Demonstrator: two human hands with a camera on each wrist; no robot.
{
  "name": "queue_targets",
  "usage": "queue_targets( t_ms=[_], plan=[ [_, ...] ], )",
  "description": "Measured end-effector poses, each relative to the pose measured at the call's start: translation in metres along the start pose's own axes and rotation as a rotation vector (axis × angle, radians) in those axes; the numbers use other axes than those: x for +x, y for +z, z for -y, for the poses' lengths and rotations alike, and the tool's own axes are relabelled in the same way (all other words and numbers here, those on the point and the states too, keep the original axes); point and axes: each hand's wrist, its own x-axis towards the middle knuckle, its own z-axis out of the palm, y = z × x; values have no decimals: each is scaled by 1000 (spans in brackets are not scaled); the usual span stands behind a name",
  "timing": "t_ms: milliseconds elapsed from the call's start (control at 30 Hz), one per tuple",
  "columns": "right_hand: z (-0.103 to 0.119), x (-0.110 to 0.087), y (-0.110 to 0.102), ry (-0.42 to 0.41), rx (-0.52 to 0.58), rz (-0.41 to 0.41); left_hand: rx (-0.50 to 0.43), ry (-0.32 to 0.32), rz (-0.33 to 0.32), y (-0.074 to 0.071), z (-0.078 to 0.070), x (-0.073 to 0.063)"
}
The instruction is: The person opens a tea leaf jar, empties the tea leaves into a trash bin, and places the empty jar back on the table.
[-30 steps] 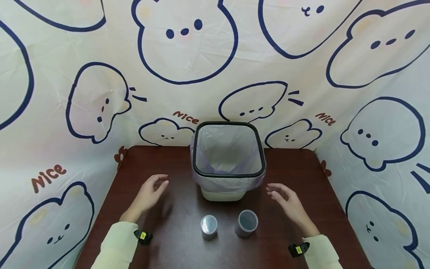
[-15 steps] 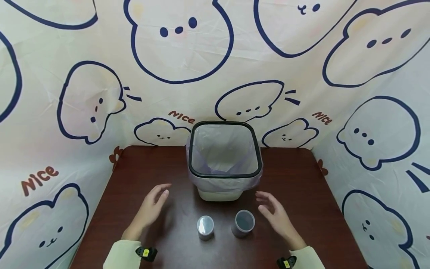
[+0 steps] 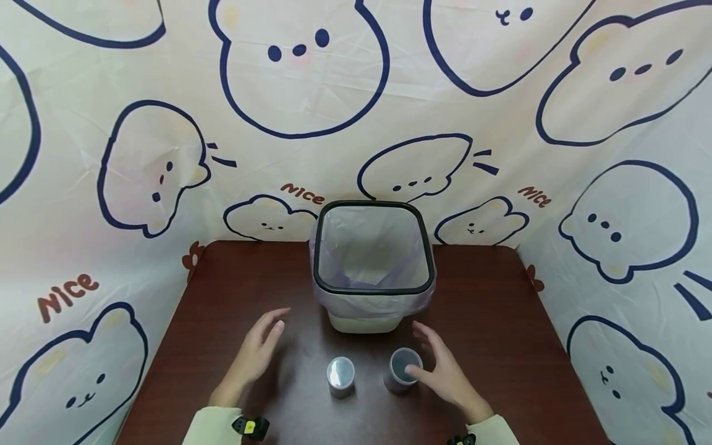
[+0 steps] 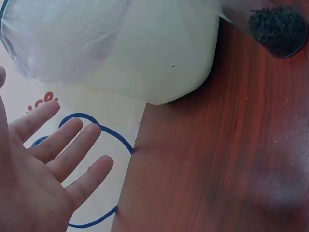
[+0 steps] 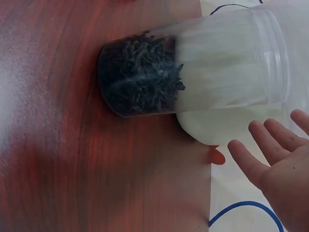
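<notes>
A clear jar (image 5: pixel 219 63) with a threaded mouth and dark, dried, leaf-like shreds in its lower part stands upright on the table. In the head view this jar (image 3: pixel 402 374) is beside my right hand (image 3: pixel 442 371), whose thumb overlaps its rim. The right wrist view shows the relaxed fingers (image 5: pixel 251 157) apart from the jar wall. To the left stands a smaller cylinder (image 3: pixel 340 378) with a shiny silvery top. My left hand (image 3: pixel 254 352) hovers further left, holding nothing, fingers spread (image 4: pixel 72 150). Dark shreds in a clear container (image 4: pixel 279 31) show at the left wrist view's corner.
Behind the jar is a pale bin (image 3: pixel 364 324) with a black square rim and a thin lilac liner (image 3: pixel 378 304) folded over it. A dark red-brown table (image 3: pixel 267 266) carries everything. Cloth printed with cartoon outlines (image 3: pixel 303 93) hangs behind and at both sides.
My right hand has moved left and nearer, up to the open jar. The left hand has shifted slightly right and toward me. Jar, cylinder and bin stay in place.
</notes>
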Motion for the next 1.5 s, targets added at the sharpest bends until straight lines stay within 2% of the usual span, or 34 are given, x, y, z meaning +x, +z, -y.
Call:
queue_targets(
  t_ms=[333, 633, 833, 1100, 1500],
  plan=[
    [1, -5, 14, 55, -48, 60, -72, 14, -21, 8, 1, -12],
    [-3, -8, 22, 62, -56, 67, -94, 2, -7, 11, -1, -15],
    [-7, -8, 25, 85, -76, 43, -113, 12, -2, 13, -1, -14],
    [-9, -11, 32, 90, -2, 1, -112, -37, 0, 15, -1, -19],
    [-9, -12, 33, 131, 38, -14, -144, -71, 6, 20, -2, -20]
  ],
)
